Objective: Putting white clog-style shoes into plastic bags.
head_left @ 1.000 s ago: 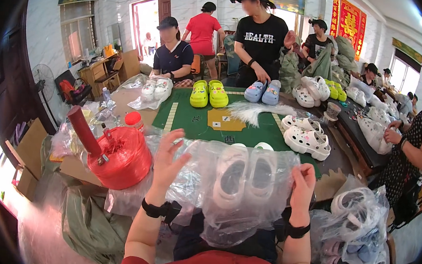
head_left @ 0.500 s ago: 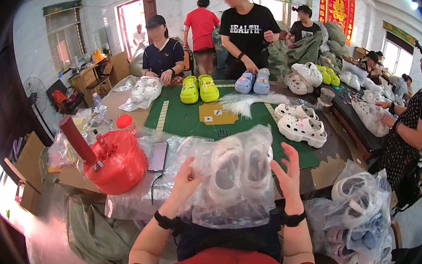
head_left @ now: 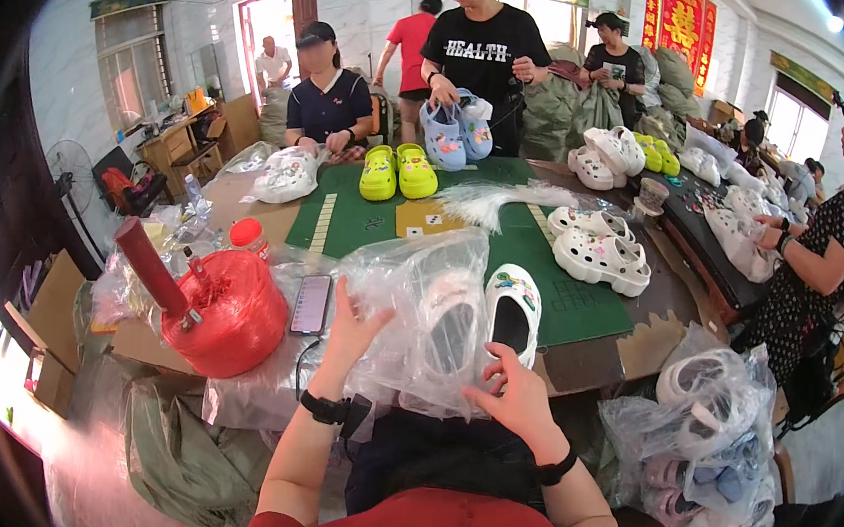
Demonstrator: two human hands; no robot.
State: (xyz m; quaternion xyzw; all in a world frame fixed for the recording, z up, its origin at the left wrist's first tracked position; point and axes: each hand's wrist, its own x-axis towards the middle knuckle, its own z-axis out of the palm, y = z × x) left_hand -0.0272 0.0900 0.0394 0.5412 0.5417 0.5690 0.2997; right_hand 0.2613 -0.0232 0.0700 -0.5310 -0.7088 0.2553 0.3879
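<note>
In front of me a clear plastic bag (head_left: 395, 279) lies with a white clog (head_left: 451, 336) inside it. A second white clog (head_left: 514, 317), with a dark insole and colourful charms, stands just right of the bag, outside the plastic. Beside the bag's left edge, my left hand (head_left: 356, 326) is open, thumb and fingers spread. My right hand (head_left: 518, 402) is at the heel end of the uncovered clog, fingers bent but apart; whether a fingertip touches the shoe or the plastic is unclear.
A phone (head_left: 311, 304) and a red twine roll (head_left: 232, 317) lie left. Yellow-green clogs (head_left: 398, 173) and white clogs (head_left: 600, 256) stand across the table. Bagged shoes (head_left: 714, 430) are piled at right. A co-worker opposite holds blue clogs (head_left: 456, 134); others work around.
One white clog, previously under the plastic with the other, now stands uncovered on the right. My right hand has come down and left to its heel. The co-worker opposite has lifted the blue clogs.
</note>
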